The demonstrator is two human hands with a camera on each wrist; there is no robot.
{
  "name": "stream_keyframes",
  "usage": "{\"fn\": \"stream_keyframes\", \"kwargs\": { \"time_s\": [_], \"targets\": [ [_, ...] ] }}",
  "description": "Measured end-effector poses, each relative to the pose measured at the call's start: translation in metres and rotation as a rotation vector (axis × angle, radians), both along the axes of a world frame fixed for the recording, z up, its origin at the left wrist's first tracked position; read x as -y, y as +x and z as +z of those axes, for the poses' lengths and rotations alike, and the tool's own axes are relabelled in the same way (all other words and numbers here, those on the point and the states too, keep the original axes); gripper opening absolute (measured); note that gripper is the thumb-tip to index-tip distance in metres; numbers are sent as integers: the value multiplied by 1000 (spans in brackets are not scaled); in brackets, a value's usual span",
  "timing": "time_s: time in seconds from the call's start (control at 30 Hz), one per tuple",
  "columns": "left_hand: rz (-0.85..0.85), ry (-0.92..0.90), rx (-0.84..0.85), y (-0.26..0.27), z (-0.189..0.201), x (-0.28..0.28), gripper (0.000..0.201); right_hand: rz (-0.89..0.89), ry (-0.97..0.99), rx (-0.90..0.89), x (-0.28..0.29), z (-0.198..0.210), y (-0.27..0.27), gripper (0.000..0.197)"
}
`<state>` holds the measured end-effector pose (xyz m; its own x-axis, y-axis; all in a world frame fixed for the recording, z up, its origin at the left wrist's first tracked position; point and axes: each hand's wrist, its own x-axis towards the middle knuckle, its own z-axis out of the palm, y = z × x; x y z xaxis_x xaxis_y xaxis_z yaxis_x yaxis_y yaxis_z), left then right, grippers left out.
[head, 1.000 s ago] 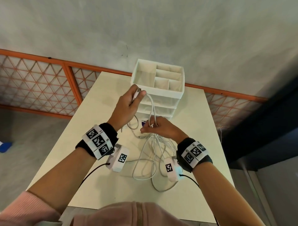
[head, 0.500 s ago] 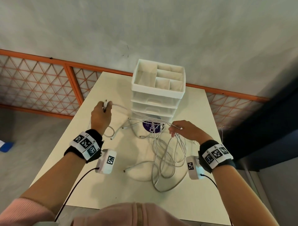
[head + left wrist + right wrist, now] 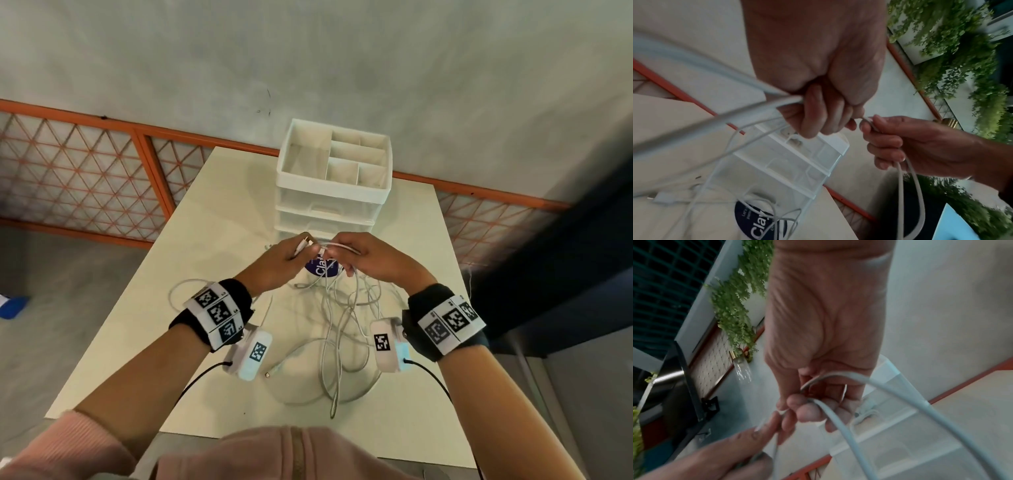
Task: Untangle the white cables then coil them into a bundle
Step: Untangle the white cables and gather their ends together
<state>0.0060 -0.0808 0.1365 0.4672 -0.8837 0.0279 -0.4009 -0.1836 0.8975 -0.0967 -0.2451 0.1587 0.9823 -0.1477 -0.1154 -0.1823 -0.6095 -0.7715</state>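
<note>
Item: white cables (image 3: 337,329), tangled heap on counter (image 3: 219,212), strands rising to both hands. We hold L hand (image 3: 279,263) curled round a plug end, R hand (image 3: 371,262) pinching adjoining strand, close together, prob. to feed one end free. Drawer organiser (image 3: 334,178) stands just behind.

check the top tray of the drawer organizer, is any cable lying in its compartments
No: in the head view the compartments of the white drawer organizer show only bare white floors, while the white cables lie on the table and in both hands.
</note>
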Motion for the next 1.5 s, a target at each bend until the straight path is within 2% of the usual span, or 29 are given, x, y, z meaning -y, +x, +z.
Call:
{"fn": "stream_keyframes", "kwargs": {
  "time_s": [0.07,0.2,0.3,0.4,0.47,0.63,0.77,0.87,0.93,1.1,1.17,1.27,1.33,1.4,1.5],
  "targets": [
    [74,-50,92,8,-3,-4,22,-26,29,-10,6,-7,-9,21],
    [258,-206,164,23,8,-10,24,-86,65,-93,18,-33,-27,24],
    [320,-261,249,24,15,-10,21,-130,43,-142,27,-46,-34,14],
    [445,-333,264,33,15,-12,19,-159,41,-179,35,-57,-40,11],
    [471,-354,261,36,15,-16,21,-177,-22,-162,41,-63,-45,13],
    [449,-254,304,37,1,-25,24,-239,-143,-74,46,-62,-51,22],
    [444,-110,351,40,-13,-37,24,-344,-258,1,55,-56,-50,16],
    [436,15,393,41,-25,-45,26,-344,-309,-50,58,-69,-44,11],
    [436,81,396,41,-36,-49,26,-337,-302,-98,51,-83,-41,17],
    [473,166,378,36,-61,-59,26,-250,-268,-97,5,-113,-34,57],
    [473,161,393,33,-67,-64,28,-211,-273,-5,-13,-125,-31,52],
    [472,176,381,27,-71,-66,29,-121,-186,101,-38,-129,-25,20],
    [440,199,343,21,-72,-64,30,9,-78,9,-56,-130,-23,10],
    [385,219,302,16,-78,-65,29,136,-27,-110,-71,-143,-23,10],
    [343,280,286,10,-88,-68,31,277,-127,-271,-82,-169,-31,19]
  ]
}}
